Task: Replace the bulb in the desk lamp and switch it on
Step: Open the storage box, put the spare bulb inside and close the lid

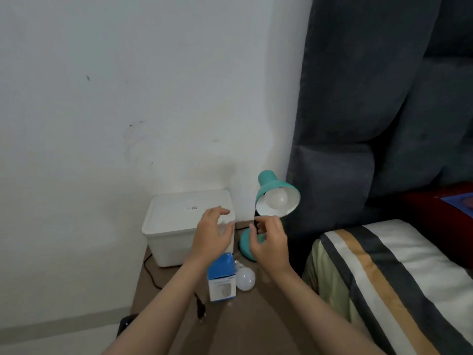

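A teal desk lamp (266, 184) stands on a brown table (256, 313), its shade tilted toward me with a white bulb (276, 198) inside, unlit. Its round teal base (244, 248) shows between my hands. A second white bulb (245, 278) lies on the table beside a blue and white bulb box (221, 280). My left hand (212, 234) hovers with fingers apart, holding nothing, in front of the white bin. My right hand (268, 242) hangs just below the shade, fingers curled and apart, hiding the lamp's neck; I see nothing held in it.
A white lidded plastic bin (179, 221) sits at the table's back left against the white wall. A black cord with its plug (201, 307) lies loose on the table. A dark grey padded headboard (358, 124) and a striped bed (399, 278) are at the right.
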The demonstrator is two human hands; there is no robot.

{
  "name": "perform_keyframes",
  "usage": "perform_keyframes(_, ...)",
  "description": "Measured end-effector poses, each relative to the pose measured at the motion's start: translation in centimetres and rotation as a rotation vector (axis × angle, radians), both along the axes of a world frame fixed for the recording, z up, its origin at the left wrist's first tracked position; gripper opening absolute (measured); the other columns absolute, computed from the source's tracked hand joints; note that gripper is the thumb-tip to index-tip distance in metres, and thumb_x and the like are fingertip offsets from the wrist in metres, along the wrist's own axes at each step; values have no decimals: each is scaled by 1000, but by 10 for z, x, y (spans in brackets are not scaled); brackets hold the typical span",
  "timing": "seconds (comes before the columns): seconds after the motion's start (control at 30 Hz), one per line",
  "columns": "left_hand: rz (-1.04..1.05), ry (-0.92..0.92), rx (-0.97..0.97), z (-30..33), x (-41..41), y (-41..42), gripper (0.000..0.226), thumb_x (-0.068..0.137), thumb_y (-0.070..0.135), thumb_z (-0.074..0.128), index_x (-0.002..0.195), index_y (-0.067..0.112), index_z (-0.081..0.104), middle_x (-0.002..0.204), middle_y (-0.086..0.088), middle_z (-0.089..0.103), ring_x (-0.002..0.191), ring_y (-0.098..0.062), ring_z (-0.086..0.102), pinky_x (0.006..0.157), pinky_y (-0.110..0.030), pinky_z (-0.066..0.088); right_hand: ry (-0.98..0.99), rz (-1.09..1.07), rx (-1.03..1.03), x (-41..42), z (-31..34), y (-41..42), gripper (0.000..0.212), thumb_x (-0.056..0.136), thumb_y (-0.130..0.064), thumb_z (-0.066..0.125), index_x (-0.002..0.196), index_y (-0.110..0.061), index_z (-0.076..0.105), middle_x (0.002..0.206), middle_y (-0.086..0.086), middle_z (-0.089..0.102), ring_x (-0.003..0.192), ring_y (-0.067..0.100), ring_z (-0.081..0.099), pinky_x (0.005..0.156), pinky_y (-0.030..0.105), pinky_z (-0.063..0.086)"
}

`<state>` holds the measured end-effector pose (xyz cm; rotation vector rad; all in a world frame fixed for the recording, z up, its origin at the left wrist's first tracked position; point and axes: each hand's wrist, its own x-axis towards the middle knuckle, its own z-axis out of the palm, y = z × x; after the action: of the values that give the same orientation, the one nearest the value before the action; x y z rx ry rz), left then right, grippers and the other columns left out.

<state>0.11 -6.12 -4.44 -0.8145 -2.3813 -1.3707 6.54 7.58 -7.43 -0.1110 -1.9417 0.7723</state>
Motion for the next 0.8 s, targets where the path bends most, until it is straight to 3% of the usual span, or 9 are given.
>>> perform_keyframes(0.07, 106, -29, -28, -8, -8, -28, 30, 83, 19, 65, 112, 15, 57, 121, -6, 54, 118, -14, 46, 95, -15, 30, -75, 90, 3, -11, -5, -14, 14, 78, -8, 69, 89, -7, 60, 83, 5, 59, 75, 7, 51, 68, 21, 47)
perform_keyframes(0.17, 296, -102, -83, -17, -25, -69, 41, 80, 27, 68, 117, 14, 55, 133, -16, 44, 129, -28, 37, 103, -35, 33, -226, 166, -21, -33, -9, -29, 29, 79, -19, 67, 105, -8, 59, 97, 5, 59, 90, 13, 55, 80, 32, 51)
perform_keyframes(0.3, 457, -233, -149, -26, -48, -111, 71, 76, 47, 68, 134, 16, 42, 146, -21, 25, 138, -34, 19, 112, -48, 26, -446, 232, -89, -63, -5, -36, 66, 76, -40, 72, 131, -18, 44, 127, 3, 45, 114, 9, 38, 97, 23, 36)
perform_keyframes(0.4, 445, -343, -164, -33, -66, -130, 95, 69, 60, 68, 142, 15, 28, 150, -18, 19, 140, -32, 15, 113, -48, 23, -646, 239, -151, -89, -6, -31, 100, 62, -60, 76, 142, -25, 29, 146, 6, 28, 134, 21, 24, 109, 36, 28)
perform_keyframes(0.5, 359, -376, -108, -31, -78, -136, 101, 67, 54, 74, 142, 9, 24, 146, -10, 29, 136, -26, 27, 110, -40, 29, -819, 233, -156, -112, -8, -24, 125, 45, -73, 75, 146, -24, 20, 150, 9, 24, 139, 28, 21, 113, 46, 26)
perform_keyframes(0.6, 238, -341, -51, -27, -85, -136, 81, 69, 40, 79, 133, 13, 37, 124, 3, 42, 123, -18, 41, 96, -30, 37, -855, 211, -111, -125, -12, -21, 129, 38, -81, 71, 143, -18, 29, 141, 7, 37, 132, 27, 34, 108, 46, 36)
perform_keyframes(0.67, 194, -342, -105, -30, -90, -134, 82, 70, 38, 79, 134, 13, 35, 128, -5, 40, 128, -22, 35, 100, -32, 34, -850, 200, -98, -126, -13, -21, 126, 40, -79, 72, 142, -15, 31, 138, 7, 39, 130, 25, 35, 108, 43, 36)
perform_keyframes(0.8, 216, -350, -104, -37, -94, -131, 78, 72, 30, 78, 132, 7, 34, 129, -9, 30, 126, -22, 32, 97, -23, 27, -806, 187, -116, -123, -15, -24, 122, 44, -75, 74, 141, -13, 34, 141, 9, 36, 131, 25, 32, 110, 43, 32)
